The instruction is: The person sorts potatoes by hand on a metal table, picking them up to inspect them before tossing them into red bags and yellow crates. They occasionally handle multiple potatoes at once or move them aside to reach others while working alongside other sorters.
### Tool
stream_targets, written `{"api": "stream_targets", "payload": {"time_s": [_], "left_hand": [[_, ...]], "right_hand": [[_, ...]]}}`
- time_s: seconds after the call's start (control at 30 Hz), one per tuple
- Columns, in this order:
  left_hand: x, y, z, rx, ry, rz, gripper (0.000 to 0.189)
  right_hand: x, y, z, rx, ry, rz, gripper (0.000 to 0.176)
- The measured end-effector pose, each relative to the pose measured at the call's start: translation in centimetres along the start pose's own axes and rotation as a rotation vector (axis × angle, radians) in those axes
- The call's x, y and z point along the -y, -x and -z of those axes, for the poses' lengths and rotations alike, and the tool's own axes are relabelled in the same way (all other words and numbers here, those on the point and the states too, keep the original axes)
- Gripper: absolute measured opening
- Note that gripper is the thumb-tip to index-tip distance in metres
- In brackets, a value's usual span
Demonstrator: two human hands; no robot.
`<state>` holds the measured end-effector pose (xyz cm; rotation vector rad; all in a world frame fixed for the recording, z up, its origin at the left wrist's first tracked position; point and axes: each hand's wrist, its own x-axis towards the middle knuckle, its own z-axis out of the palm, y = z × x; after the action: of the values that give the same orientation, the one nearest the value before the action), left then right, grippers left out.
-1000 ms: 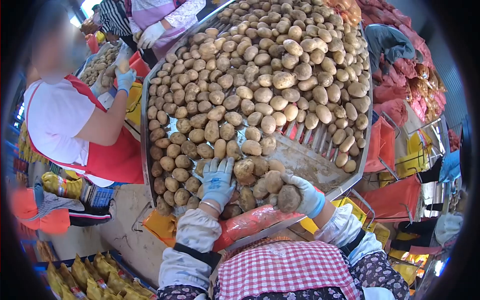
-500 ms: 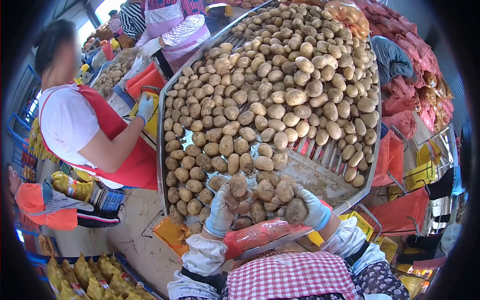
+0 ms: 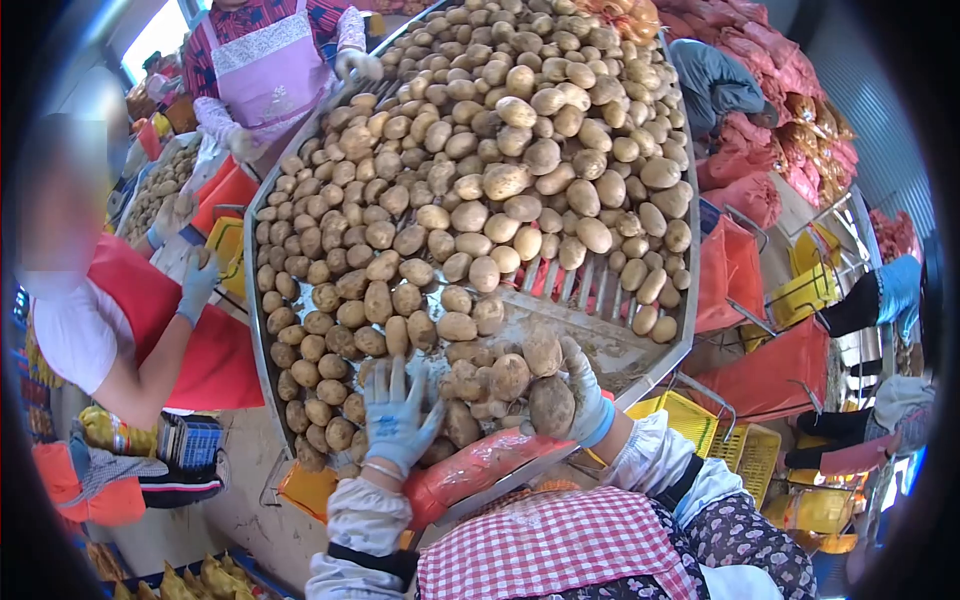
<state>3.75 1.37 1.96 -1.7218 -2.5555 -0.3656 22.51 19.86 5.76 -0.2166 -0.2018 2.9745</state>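
Observation:
My left hand [image 3: 398,412], in a pale blue-white glove, lies with its fingers spread over the potatoes at the near edge of the sorting table [image 3: 610,335]. It holds nothing. On the right, my gloved right hand [image 3: 590,398] curls against a dark potato [image 3: 551,407], with another potato [image 3: 542,350] close by its thumb. Its fingertips are partly hidden behind them. Between my hands sit several brown potatoes [image 3: 462,424]. Red plastic-wrapped padding [image 3: 480,478] covers the table edge below my hands.
A large heap of potatoes [image 3: 480,130] spreads over the slatted table. A co-worker in a red apron [image 3: 170,330] stands at the left, another in a lilac apron [image 3: 270,80] farther back. Yellow crates [image 3: 680,425] and red slings [image 3: 770,370] stand right; pink sacks [image 3: 740,150] are piled behind.
My left hand has let go of a potato and spread its fingers. My right hand stays on the dark potato. The view has turned, shifting the table leftward; the red-aproned co-worker's hands have come up.

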Motion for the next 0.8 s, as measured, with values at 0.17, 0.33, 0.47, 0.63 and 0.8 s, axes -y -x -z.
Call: {"api": "stream_targets", "payload": {"time_s": [0.17,0.33,0.47,0.63,0.8], "left_hand": [[6.9,1.6,-1.7,-0.097,-0.156,0.286,0.055],[2.2,-2.0,0.1,-0.317,0.082,0.23,0.057],[-6.1,-5.1,1.1,-0.121,0.247,-0.175,0.053],[-5.7,-7.5,-0.2,0.123,0.076,0.007,0.039],[-1.4,-4.8,-1.2,-0.202,-0.108,0.02,0.038]], "right_hand": [[1.1,2.2,0.0,-0.163,0.026,0.076,0.073],[2.2,3.7,0.3,-0.055,0.125,0.209,0.063],[2.9,4.6,1.2,0.084,0.183,0.214,0.062],[5.4,9.0,2.0,-0.105,0.159,0.443,0.064],[7.5,17.2,4.9,-0.239,0.059,0.541,0.066]]}}
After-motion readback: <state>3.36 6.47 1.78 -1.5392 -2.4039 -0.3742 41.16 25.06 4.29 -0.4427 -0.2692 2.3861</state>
